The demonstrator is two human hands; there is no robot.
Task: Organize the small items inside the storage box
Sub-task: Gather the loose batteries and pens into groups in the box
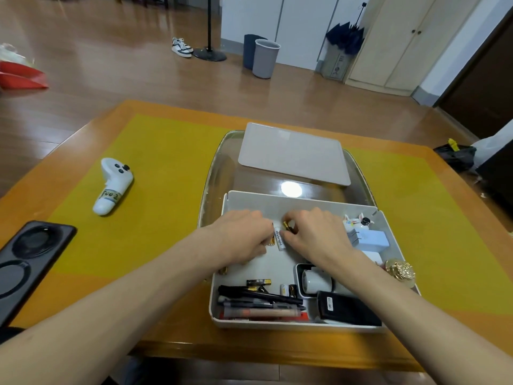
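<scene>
head view: left hand [244, 237] seemingly grips white battery [279, 239], right hand [311, 232] pinches black battery [288, 227] in storage box [305, 201]

Both my hands were down inside the storage box [390, 226]. My left hand [238, 237] curled over a white battery [278, 238], and my right hand [316, 234] pinched a black-and-gold battery [288, 227] just beside it. Pens [258, 300] lay along the near wall, more batteries [258, 282] loose behind them.
</scene>
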